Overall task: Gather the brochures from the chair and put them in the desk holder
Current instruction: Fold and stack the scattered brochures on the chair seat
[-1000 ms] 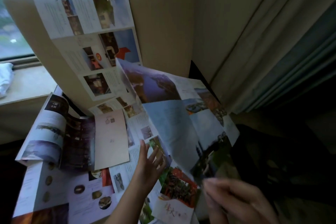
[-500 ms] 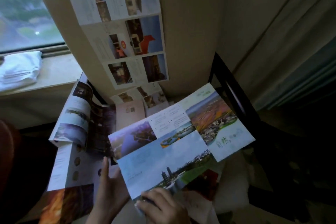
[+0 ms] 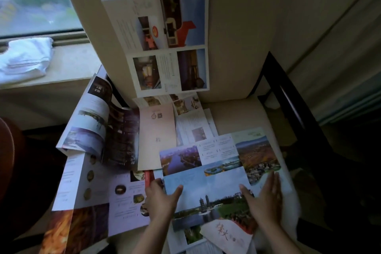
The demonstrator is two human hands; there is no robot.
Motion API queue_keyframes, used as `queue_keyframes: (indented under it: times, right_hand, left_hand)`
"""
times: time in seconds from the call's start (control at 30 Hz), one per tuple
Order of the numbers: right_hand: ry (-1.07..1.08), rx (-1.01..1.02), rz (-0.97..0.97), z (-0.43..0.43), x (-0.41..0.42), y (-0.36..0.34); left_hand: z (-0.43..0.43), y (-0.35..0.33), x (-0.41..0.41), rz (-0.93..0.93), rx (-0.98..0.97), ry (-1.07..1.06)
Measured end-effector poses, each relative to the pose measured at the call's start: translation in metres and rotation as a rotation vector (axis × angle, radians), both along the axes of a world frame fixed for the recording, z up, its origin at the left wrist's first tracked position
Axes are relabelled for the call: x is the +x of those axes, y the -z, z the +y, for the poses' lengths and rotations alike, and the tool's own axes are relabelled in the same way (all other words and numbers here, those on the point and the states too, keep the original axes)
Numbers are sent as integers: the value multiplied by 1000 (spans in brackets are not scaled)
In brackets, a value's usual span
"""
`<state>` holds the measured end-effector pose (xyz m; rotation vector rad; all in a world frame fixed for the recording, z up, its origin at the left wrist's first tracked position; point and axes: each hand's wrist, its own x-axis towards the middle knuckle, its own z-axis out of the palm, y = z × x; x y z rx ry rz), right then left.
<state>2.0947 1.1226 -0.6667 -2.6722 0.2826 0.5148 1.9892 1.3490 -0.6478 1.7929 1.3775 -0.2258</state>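
Note:
Several unfolded brochures lie spread over the cream chair seat [image 3: 237, 115]. A landscape brochure [image 3: 214, 173] with sky, river and pagoda photos lies at the front. My left hand [image 3: 160, 198] grips its left edge, thumb on top. My right hand [image 3: 266, 198] rests flat and spread on its right part. A long folded-out brochure [image 3: 171, 33] leans up the chair back. A dark-paged brochure [image 3: 115, 128] curls at the left, with a pink sheet [image 3: 157, 134] beside it and a food brochure [image 3: 99, 198] below. No desk holder is in view.
A folded white cloth [image 3: 26, 57] lies on the window sill at the left. The chair's dark wooden armrest [image 3: 288, 99] runs along the right, with curtains [image 3: 329, 33] behind it. A red-brown rounded object [image 3: 8, 161] is at the far left.
The landscape brochure has gone from held up and half folded to lying flat on the seat. My right hand has moved from its bottom edge onto its right part.

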Motion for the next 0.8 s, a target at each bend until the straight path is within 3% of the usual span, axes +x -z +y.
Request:
queue_keyframes:
  times: [0.13, 0.33, 0.53, 0.63, 0.8]
  right_hand:
    - [-89, -76, 4, 6, -7, 17]
    - [-129, -47, -35, 5, -18, 18]
    - [-106, 122, -21, 6, -23, 13]
    - [-214, 69, -33, 5, -36, 17]
    - [-50, 398, -296, 8, -47, 0]
  left_hand:
    - [-9, 5, 2, 44, 146, 2]
    - [1, 12, 2, 65, 78, -57]
    - [1, 8, 0, -96, 121, -127]
    - [-6, 5, -6, -143, 211, -36]
    - [-19, 4, -4, -247, 59, 41]
